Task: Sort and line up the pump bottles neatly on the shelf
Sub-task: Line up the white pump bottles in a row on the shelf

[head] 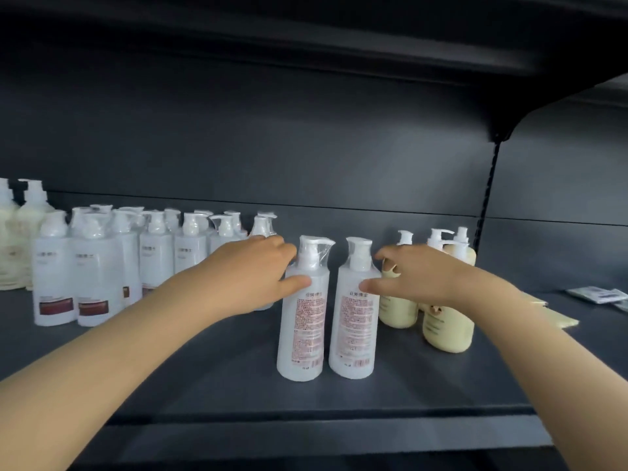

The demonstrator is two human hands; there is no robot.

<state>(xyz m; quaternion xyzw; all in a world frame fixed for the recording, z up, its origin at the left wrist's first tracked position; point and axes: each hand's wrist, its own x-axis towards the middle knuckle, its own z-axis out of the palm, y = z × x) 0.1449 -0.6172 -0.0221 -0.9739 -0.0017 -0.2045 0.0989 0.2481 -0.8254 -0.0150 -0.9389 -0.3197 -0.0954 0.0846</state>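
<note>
Two clear white pump bottles stand side by side at the middle of the dark shelf [238,379], back labels facing me. My left hand [251,277] wraps the shoulder of the left bottle [302,321], thumb on its front. My right hand [418,277] grips the shoulder of the right bottle [355,317], thumb on its front. Several matching clear bottles [98,266] stand grouped at the left. Three cream pump bottles [448,321] stand behind my right hand, partly hidden by it.
More cream bottles [13,239] stand at the far left edge. Flat cream packets [557,317] and small printed sachets [598,295] lie on the shelf at the right. An upper shelf hangs overhead, and a black upright [489,195] divides the back wall.
</note>
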